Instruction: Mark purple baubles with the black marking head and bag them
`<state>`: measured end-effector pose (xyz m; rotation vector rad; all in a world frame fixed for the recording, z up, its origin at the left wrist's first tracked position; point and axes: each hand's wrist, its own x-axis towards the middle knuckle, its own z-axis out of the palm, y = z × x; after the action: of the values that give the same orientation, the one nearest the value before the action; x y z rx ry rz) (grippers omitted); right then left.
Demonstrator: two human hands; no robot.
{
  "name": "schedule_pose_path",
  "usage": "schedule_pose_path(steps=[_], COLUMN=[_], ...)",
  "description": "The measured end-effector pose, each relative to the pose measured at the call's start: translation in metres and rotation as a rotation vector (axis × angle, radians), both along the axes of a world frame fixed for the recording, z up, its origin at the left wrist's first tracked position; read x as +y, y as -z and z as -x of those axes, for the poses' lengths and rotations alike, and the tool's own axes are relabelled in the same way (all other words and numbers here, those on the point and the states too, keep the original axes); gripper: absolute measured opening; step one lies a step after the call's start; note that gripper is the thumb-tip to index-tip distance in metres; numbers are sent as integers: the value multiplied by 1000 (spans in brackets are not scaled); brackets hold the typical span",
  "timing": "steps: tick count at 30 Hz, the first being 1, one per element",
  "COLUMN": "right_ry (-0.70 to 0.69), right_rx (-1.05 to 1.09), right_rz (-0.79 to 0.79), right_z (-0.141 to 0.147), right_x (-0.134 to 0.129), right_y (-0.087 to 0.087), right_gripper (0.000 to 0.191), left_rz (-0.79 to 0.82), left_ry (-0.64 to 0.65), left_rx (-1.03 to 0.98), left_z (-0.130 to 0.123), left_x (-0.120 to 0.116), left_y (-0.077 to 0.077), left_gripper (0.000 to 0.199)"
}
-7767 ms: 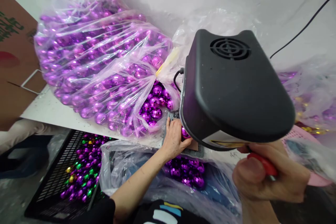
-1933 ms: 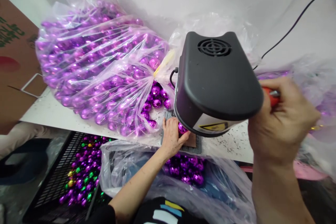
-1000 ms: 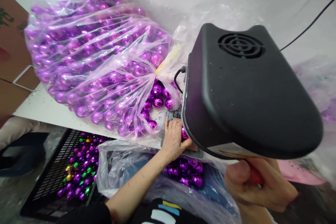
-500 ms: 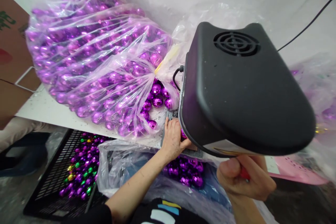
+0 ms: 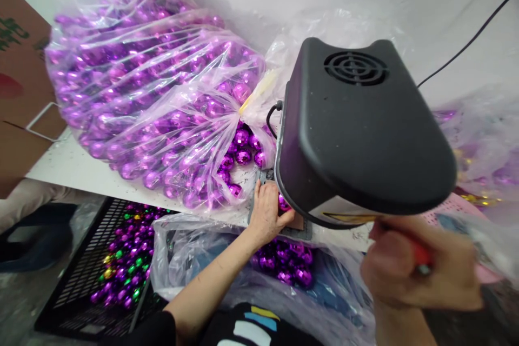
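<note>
My left hand [image 5: 266, 211] rests at the base of the machine, its fingers closed around a shiny purple faceted ball [image 5: 285, 203], which shows only in part. Beneath it is a grey metal plate [image 5: 298, 232]. The black-housed machine [image 5: 365, 140], which looks like a bench drill press, hides its own lower working parts from me. At the right, my blurred right hand [image 5: 421, 270] is wrapped around a red handle [image 5: 421, 254] with a metal end. Several purple balls lie in an open plastic bag [image 5: 340, 281] below the plate, near my lap.
A tied clear bag [image 5: 154, 97] full of purple balls fills the left of the white table [image 5: 52, 167]. Below stands a black crate [image 5: 68, 281] of small coloured balls. A cardboard box [image 5: 24, 81] is far left; a pink perforated basket [image 5: 441, 205] sits right, and a cable [image 5: 470, 38] runs behind.
My right hand has moved right and slightly up with the red handle, showing more of it. The machine's housing appears shifted left. My left hand stays on the ball.
</note>
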<state>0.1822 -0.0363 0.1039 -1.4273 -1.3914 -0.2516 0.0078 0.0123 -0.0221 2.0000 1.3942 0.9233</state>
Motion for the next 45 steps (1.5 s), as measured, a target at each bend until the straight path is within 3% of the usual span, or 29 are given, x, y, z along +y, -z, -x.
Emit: schedule_pose_path(steps=[2,3,5,9,11,13,15,17,21,24,27,31,33,35,39,42,45], right_ry=[-4,41,55,70,74,73,66,59,65,76,56,38,39,48,25,-1,-7], right_rx=[11,21,17,36,50,53,44,40,35,36,54,100,131,156,152,98,47], right_rz=[-51,-151,-179,-183,-197,-197,-187,-175,-203,-202,-154,-111,-106,-97,-76,-100,-121], right_z=[2,2,4,5,4,2,2,2,4,6,5,4,4,4,4,5,6], right_x=[16,24,38,46,44,41,40,40,42,42,40,38,40,41,43,43,43], right_y=[-27,-37,-48,-45,-42,-41,-42,-43,-44,-44,-45,-45,-45,-44,-47,-51,-53], right_gripper=[27,29,33,42,44,42,38,34,32,35,36,33,34,36,35,34,34], left_rz=[-19,-31,-79,-202,-231,-255,-253,-163,-24,-2,-50,-79,48,281,688,748,666], left_ry=[3,12,42,178,246,203,34,-71,110,140,118,12,53,150,219,188,142], left_rx=[-11,-9,17,125,143,173,304,543,872,919,730,218,-56,-295,-642,-727,-582], left_z=[2,4,8,20,31,48,71,92,108,104,100,93,86,77,64,58,51], left_x=[-3,-8,-26,-70,-75,-61,-33,-4,25,30,34,28,18,8,0,4,7], left_y=[1,1,1,0,-7,-19,-33,-46,-53,-51,-55,-66,-64,-57,-37,-27,-21], left_gripper=[39,39,43,56,70,63,30,30,21,29,38,50,54,58,58,59,57])
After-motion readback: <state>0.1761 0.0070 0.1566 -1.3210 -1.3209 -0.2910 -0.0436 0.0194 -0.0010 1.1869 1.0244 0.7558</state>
